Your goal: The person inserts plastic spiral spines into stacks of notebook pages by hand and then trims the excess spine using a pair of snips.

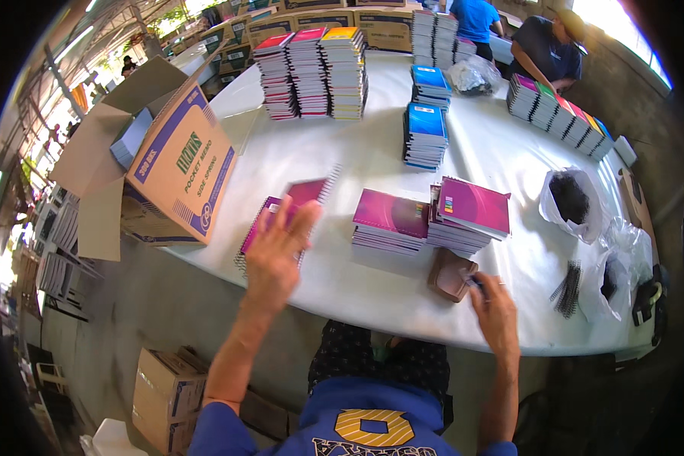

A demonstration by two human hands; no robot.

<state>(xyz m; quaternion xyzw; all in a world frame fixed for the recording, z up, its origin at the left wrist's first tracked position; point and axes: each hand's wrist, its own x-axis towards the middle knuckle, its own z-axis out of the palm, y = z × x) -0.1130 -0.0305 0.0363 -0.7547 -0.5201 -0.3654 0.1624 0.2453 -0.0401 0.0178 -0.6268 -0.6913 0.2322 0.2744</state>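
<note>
My left hand (275, 251) is over a purple spiral notebook (254, 234) at the table's left front. Its fingers are spread, slightly smeared by motion. Just beyond the fingertips a second purple notebook (308, 190) lies tilted, its wire edge blurred. At the front right my right hand (497, 313) is closed on a small dark tool (473, 281) with a pale tip, its kind unclear. That tip is at a brown block (450, 275). Between the hands stand a stack of purple-covered notebooks (391, 216) and a second, taller purple stack (473, 207).
An open cardboard box (178, 171) stands at left. Farther back are tall notebook stacks (309, 76), blue notebooks (425, 133) and a notebook row (558, 114). At right lie plastic bags (574, 204) and black wire spirals (566, 289). A co-worker (547, 49) leans at the far right.
</note>
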